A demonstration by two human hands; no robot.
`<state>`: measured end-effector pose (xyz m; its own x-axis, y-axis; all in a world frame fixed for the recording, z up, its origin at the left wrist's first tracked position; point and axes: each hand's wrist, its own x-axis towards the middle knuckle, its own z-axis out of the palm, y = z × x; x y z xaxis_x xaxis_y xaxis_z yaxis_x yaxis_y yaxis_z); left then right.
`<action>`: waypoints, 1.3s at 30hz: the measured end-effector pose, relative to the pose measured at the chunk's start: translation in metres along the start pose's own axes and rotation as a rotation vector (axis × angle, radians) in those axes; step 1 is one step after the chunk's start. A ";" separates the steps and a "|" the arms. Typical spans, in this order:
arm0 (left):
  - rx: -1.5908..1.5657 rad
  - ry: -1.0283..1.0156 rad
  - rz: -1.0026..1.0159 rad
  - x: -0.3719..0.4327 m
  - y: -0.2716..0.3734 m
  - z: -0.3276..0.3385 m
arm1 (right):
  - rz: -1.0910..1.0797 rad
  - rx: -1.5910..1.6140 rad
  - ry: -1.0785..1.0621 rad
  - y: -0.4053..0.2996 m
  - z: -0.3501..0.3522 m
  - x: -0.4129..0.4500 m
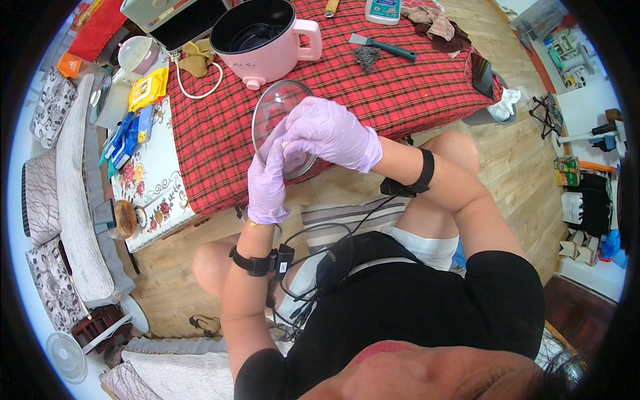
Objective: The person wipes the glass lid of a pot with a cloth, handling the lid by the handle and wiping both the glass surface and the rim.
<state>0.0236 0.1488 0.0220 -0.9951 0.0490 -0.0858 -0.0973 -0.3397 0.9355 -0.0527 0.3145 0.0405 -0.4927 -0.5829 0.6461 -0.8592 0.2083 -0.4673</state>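
Both my hands wear thin lilac gloves and meet at a round glass lid (272, 102) with a metal rim, tilted above the table's near edge. My left hand (267, 185) grips the lid's rim at its lower left. My right hand (330, 130) is over the lid's middle and right side, its fingers bent against those of my left hand; whether they pinch something small there is hidden. Just beyond the lid stands a pink electric pot (265, 62) with a black inside. Right of the pot lie a scraper with a green handle (395, 50) and a grey steel wool pad (366, 57).
A red plaid cloth (220, 150) covers the table. On it are a white cable (200, 96), a brown cloth (196, 59), a bottle (383, 11) and rags (440, 30). Yellow wipes (149, 89) and blue packs (125, 140) lie at left. Black cables (320, 250) hang near my lap.
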 end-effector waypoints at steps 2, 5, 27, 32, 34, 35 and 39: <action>0.028 0.014 0.010 0.002 -0.005 -0.006 | -0.066 0.078 -0.068 0.000 0.000 0.001; -0.063 -0.075 -0.026 0.006 -0.005 -0.012 | 0.365 0.587 -0.023 -0.002 -0.016 0.004; -0.256 -0.075 0.003 0.012 0.001 -0.008 | 0.033 -0.041 0.034 0.020 -0.013 0.000; -0.250 -0.062 -0.036 0.009 0.005 -0.009 | -0.014 -0.004 -0.053 0.015 -0.019 0.002; -0.252 -0.052 -0.046 0.008 0.005 -0.009 | -0.002 -0.053 -0.101 0.014 -0.023 0.005; -0.241 -0.065 -0.070 0.009 0.005 -0.011 | 0.010 -0.103 -0.148 0.014 -0.024 0.005; -0.272 -0.143 -0.146 0.010 -0.002 -0.018 | 0.064 -0.015 -0.252 0.022 -0.026 0.001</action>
<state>0.0132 0.1330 0.0134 -0.9598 0.2403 -0.1451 -0.2587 -0.5566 0.7895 -0.0758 0.3390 0.0462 -0.4975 -0.7452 0.4440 -0.8305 0.2614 -0.4918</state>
